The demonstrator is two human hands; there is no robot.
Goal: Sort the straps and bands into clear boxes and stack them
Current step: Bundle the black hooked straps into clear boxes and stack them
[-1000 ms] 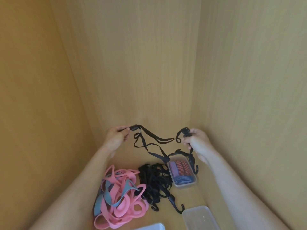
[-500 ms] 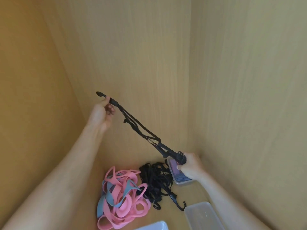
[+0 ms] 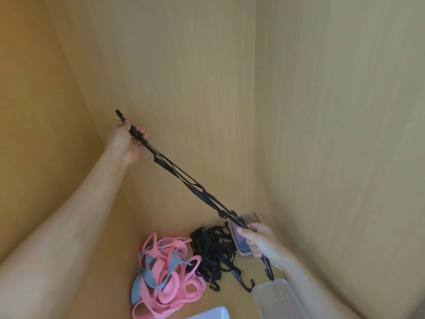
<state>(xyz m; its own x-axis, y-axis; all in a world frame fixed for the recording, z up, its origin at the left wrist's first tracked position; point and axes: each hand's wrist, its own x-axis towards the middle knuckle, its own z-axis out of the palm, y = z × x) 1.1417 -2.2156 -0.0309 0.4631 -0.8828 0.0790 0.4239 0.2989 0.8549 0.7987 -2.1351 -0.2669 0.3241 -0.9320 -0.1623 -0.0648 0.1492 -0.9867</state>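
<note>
Head view: a black strap (image 3: pixel 184 178) is pulled taut on a diagonal, running from 10 o'clock down to 4 o'clock between the two hands. The left hand (image 3: pixel 124 139) is raised against the wooden back wall (image 3: pixel 195 77), its grip closed round the strap's upper end, with the upper hook (image 3: pixel 119 113) poking out above the fingers toward 11 o'clock. The right hand (image 3: pixel 262 242) is low, at 5 o'clock in the frame, its grip closed on the strap's lower end. The lower hook (image 3: pixel 269 270) hangs below that hand, its tip just above the rim of an empty clear box (image 3: pixel 276 298).

Behind the right hand, partly hidden by it, sits a small clear box (image 3: pixel 249 217) with red and blue bands inside. At its 9 o'clock side lies a tangled pile of black straps (image 3: pixel 213 249), and at 8 o'clock from that pile, touching it, a heap of pink and grey-blue bands (image 3: pixel 165 272). All rest on the wooden base (image 3: pixel 230 302). A pale box edge (image 3: pixel 211 314) shows at 6 o'clock, cut off by the frame.
</note>
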